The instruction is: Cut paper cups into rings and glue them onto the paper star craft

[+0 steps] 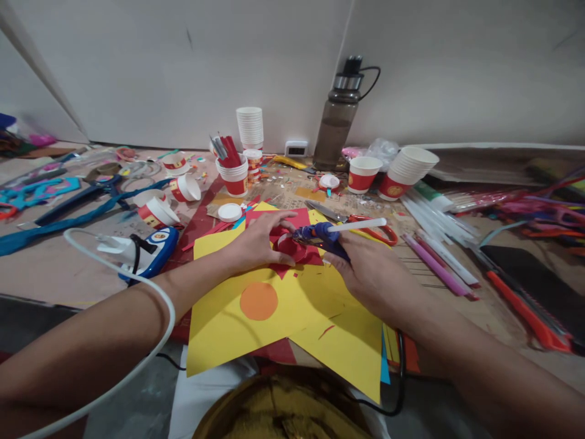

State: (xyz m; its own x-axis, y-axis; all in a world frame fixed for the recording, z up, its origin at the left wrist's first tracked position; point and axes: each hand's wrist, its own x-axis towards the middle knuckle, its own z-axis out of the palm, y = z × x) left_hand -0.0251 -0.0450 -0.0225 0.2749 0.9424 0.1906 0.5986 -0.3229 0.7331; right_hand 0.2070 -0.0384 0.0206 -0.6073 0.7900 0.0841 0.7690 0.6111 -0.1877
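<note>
Tabletop (64,268): cluttered, and the work sits at its near edge. Two yellow sheets (338,329) overlap there, near corners poking out past the edge; probably light and floppy, prone to slide or crease, best taken flat by a margin. Red paper (299,217) lies on top of them, under the work; looks thin too, pinch at an edge.

Right hand (372,274): fingers closed around a blue glue gun (322,236), front end aimed left at the red piece, over the sheets. Likely the heaviest item in play, rigid plastic; grip belongs on the handle, well back from the nozzle, which may be hot. White glue stick (361,225) juts from its rear; looks smooth, probably a bit bendy, not a good hold.

Left hand (260,241): thumb and fingers curved narrowly about a round red piece (291,247), between the two hands, above the red paper. Partly hidden, material unclear; seems light and easily dented, so a gentle hold by the rim, clear of the gun tip.

Orange disc (258,300): flat on the left yellow sheet, nearer the wearer, untouched. Looks like thin paper; lift by the edge.

Red slivers (326,331): on the right yellow sheet, near weightless, fingertip pinch only.
</note>
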